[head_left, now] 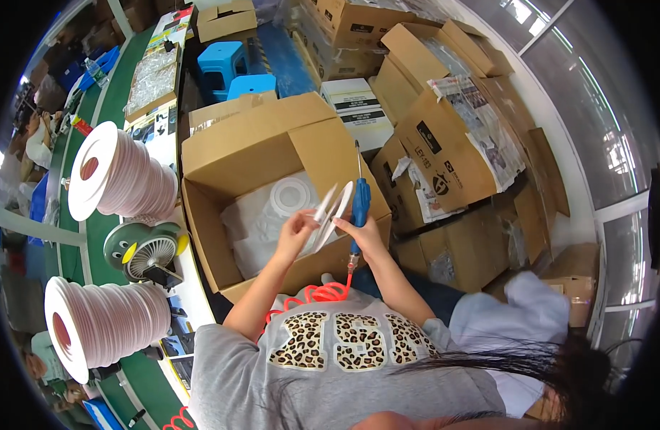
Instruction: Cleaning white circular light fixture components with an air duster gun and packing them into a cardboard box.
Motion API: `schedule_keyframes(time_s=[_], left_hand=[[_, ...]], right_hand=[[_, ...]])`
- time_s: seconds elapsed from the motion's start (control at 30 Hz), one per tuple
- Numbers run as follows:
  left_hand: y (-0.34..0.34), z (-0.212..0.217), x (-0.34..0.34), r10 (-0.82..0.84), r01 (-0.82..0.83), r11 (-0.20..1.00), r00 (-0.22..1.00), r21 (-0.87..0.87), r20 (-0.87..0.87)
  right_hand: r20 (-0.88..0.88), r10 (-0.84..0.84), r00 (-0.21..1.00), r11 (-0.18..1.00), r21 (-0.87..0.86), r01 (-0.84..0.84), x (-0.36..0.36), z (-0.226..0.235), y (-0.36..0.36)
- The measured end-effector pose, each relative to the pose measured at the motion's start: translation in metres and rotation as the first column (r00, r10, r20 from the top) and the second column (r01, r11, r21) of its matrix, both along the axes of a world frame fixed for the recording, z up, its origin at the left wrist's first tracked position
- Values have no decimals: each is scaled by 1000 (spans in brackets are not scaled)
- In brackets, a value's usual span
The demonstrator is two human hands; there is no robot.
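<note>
Above an open cardboard box [201, 233], my left hand [294, 233] pinches the edge of a thin white disc [326, 204], seen nearly edge-on. Close beside it is a second white disc [343, 199], whose lower edge is at the fingers of my right hand [367, 235]. The same hand holds a blue air blow gun [361, 201] upright, its thin nozzle pointing away from me. From the fitting at its base, a red coiled hose [326, 292] runs across my lap. Inside the box, a white ring-shaped piece [290, 197] lies on translucent plastic wrapping [247, 226].
On the left bench stand two big spools of pale tubing [140, 172] [122, 322] with a green penguin-shaped fan [149, 251] between them. Blue stools [221, 68] are beyond the box. Stacked cartons [445, 154] crowd the right side.
</note>
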State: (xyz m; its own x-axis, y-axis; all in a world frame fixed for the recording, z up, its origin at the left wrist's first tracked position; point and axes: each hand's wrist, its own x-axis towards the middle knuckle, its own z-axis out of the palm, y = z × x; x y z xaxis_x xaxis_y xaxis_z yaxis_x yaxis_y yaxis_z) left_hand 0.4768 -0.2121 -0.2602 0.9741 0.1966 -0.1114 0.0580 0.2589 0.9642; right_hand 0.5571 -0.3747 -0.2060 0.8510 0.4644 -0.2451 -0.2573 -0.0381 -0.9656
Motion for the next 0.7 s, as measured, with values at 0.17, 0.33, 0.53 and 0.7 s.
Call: schedule_keyframes(time_s=[0.17,0.33,0.53,0.7], left_hand=[[34,3,8,514,-517,851,856,-93,-56],[68,21,13,533,-546,780,836,-306,-131],[80,32,13,500,-515,693,848,-504,-179],[72,45,17,451,-472,694,874,-543,-183]], right_hand=[[-29,-71,997,993,90,73,11,15,-28],[-69,-205,976,969,129,213,25,2,-87],[-154,-123,980,888,424,178,29,5,-122],[-123,-93,988,871,471,140,35,-20,-146]])
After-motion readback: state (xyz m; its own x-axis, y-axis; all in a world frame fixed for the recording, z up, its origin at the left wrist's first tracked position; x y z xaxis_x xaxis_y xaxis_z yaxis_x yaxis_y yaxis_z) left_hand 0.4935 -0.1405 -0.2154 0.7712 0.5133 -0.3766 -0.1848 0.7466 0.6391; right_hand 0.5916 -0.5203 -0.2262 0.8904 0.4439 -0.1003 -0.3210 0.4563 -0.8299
